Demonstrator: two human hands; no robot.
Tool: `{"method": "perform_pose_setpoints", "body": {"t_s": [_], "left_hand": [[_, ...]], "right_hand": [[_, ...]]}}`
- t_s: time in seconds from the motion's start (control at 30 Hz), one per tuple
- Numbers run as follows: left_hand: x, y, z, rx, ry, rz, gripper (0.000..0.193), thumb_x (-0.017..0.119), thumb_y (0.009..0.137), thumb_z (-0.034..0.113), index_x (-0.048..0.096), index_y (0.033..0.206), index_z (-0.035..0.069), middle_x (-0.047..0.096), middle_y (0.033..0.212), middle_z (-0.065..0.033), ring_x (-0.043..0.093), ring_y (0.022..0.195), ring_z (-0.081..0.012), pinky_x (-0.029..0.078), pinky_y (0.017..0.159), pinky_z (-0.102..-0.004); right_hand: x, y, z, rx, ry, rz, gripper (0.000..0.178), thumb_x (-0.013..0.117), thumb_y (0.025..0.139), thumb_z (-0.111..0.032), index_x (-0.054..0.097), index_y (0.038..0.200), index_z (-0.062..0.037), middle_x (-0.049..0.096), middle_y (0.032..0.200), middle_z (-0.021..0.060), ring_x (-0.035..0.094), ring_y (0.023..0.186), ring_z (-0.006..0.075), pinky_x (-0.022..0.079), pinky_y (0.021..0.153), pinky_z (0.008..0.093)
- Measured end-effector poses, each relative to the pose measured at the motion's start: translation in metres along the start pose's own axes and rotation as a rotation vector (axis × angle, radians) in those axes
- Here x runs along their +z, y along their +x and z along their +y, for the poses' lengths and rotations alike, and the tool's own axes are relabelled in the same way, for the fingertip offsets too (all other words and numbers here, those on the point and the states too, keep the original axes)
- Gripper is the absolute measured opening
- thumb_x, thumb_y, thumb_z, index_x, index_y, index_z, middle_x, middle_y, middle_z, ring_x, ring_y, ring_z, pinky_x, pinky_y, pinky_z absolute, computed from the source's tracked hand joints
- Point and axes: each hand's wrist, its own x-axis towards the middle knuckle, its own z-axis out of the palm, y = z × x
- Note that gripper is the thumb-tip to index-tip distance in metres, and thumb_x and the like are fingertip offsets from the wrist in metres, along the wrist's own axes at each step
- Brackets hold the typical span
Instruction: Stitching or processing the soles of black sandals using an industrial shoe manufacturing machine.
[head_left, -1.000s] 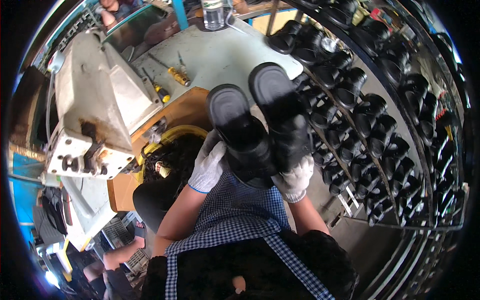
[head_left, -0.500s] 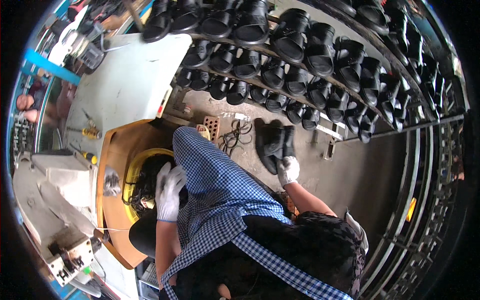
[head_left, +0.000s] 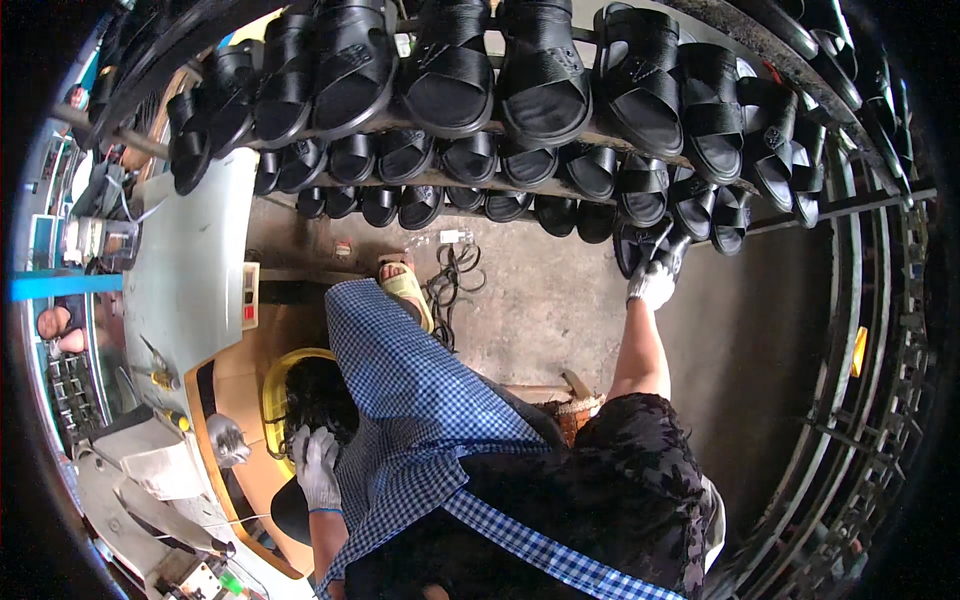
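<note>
My right hand, in a white glove, is stretched forward and closed on black sandals just below the lowest visible row of the rack; the glove and the row above partly hide them. My left hand, also gloved, hangs at the near edge of a yellow basin. Its fingers are slightly apart and no held thing shows in them. Dark strap-like pieces fill the basin, close to the fingertips. Several rows of black sandals stand on the rack ahead.
Beside the basin stands a pale table with a screwdriver and a grey machine. Loose black straps lie on the floor near my sandalled foot. Metal rails run along the right.
My right hand has carried the sandals forward and right, up to the rack. My left hand has drawn back toward me. The view has shifted closer to the rack.
</note>
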Motion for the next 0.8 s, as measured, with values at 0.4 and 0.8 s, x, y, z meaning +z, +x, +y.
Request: {"method": "perform_pose_setpoints", "body": {"t_s": [0.4, 0.8], "left_hand": [[0.029, 0.004, 0.001, -0.031, -0.013, 0.001, 0.053, 0.066, 0.098, 0.025, 0.048, 0.144, 0.006, 0.067, 0.121, -0.0152, 0.064, 0.111, -0.024, 0.05, 0.101, -0.0394], [0.016, -0.013, -0.011, 0.267, -0.185, -0.028, 0.044, 0.062, 0.102, 0.021, 0.052, 0.14, 0.003, 0.068, 0.117, -0.0151, 0.066, 0.107, -0.0248, 0.054, 0.098, -0.0385]], "right_hand": [[0.065, 0.025, 0.012, -0.114, 0.074, -0.57, 0.031, 0.056, 0.096, -0.031, 0.075, 0.102, -0.008, 0.073, 0.102, 0.0202, 0.07, 0.096, 0.0416, 0.056, 0.082, 0.0506], [-0.219, -0.009, -0.256, 0.195, 2.554, -0.818, 0.043, 0.049, 0.105, -0.053, 0.063, 0.113, -0.0133, 0.063, 0.103, 0.0032, 0.059, 0.09, 0.0206, 0.051, 0.083, 0.0409]]}}
